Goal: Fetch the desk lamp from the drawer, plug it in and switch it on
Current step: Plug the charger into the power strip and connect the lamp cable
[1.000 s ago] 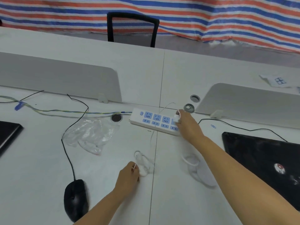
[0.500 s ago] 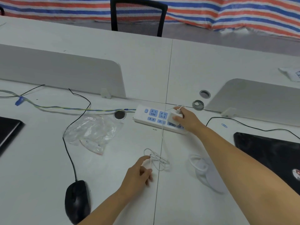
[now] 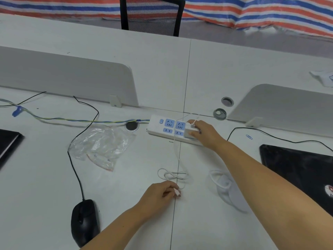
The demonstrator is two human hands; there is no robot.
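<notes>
A white power strip (image 3: 158, 126) with blue sockets lies at the middle of the white desk (image 3: 45, 186). My right hand (image 3: 205, 132) grips a white plug adapter (image 3: 191, 131) that sits on the strip's right part. A thin white cable (image 3: 177, 156) runs from the adapter down to a loose coil. My left hand (image 3: 160, 193) pinches the cable's small connector end (image 3: 177, 193) near the desk's front. The white desk lamp (image 3: 228, 188) lies flat on the desk, partly hidden under my right forearm.
A crumpled clear plastic bag (image 3: 102, 145) lies left of the strip. A black mouse (image 3: 83, 221) with its cord sits at the front left. Black laptops rest at the right (image 3: 297, 165) and far left (image 3: 7, 143). Grey dividers (image 3: 63, 78) and a black chair (image 3: 151, 15) stand behind.
My right hand has pressed the adapter onto the strip. My left hand has closed on the cable's connector end, where before its fingers reached toward the coil. The view has shifted.
</notes>
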